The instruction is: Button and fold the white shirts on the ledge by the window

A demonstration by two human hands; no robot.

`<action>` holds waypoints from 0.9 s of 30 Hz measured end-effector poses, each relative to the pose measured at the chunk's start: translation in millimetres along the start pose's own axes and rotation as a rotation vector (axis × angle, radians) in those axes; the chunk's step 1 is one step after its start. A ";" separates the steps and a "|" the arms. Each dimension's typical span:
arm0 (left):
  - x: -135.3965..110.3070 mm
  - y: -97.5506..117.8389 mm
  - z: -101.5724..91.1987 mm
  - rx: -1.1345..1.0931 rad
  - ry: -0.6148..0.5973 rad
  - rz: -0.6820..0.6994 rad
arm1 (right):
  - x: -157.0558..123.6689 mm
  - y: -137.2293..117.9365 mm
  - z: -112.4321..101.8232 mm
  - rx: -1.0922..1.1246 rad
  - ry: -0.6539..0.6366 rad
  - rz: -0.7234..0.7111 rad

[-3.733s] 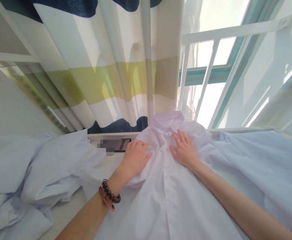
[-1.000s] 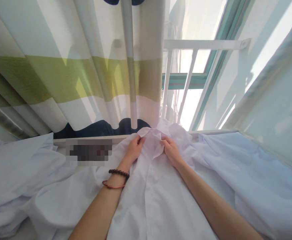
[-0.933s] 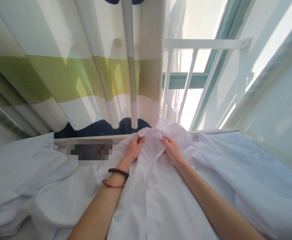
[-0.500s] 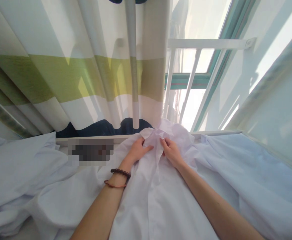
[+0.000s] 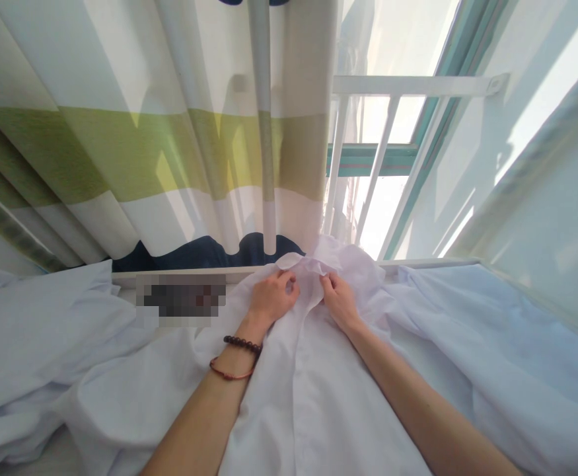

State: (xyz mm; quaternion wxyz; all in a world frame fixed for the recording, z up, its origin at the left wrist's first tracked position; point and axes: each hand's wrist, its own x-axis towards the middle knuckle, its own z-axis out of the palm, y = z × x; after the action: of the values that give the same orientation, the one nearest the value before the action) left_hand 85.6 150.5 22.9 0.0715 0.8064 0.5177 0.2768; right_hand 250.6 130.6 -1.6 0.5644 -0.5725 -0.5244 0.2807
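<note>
A white button-up shirt (image 5: 313, 396) lies spread in front of me, its collar (image 5: 313, 264) at the far end by the window ledge. My left hand (image 5: 271, 301), with two bead bracelets on its wrist, pinches the shirt front just below the collar. My right hand (image 5: 338, 301) grips the opposite edge of the shirt front, a few centimetres away. Both hands are closed on the fabric near the top of the placket.
More pale blue-white garments are heaped at the left (image 5: 36, 330) and spread at the right (image 5: 491, 344). A blurred-out object (image 5: 180, 297) lies on the white ledge (image 5: 170, 272). Behind hang a striped curtain (image 5: 170, 145) and a window with a white railing (image 5: 407, 86).
Earlier both hands lay flat on the shirt's chest. They have since moved up to the collar and closed on the fabric; in the last second the fingers have drawn closer together.
</note>
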 end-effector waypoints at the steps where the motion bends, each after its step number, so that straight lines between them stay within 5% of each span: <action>1: -0.4 1.2 0.1 0.028 -0.013 -0.009 | -0.3 -0.7 -0.1 -0.008 0.006 -0.011; 18: 7.1 11.0 11.0 -0.040 -0.143 -0.044 | -0.4 0.7 0.9 0.179 -0.044 0.049; 27: 4.9 4.6 17.5 -0.341 0.009 -0.053 | 3.3 3.0 -0.8 0.226 -0.119 0.079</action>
State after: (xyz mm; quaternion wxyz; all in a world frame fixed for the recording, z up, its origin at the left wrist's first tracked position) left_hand 99.9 155.7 11.9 0.2122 0.7673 0.4848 0.3623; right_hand 253.1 134.0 -3.5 0.5817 -0.5079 -0.4989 0.3934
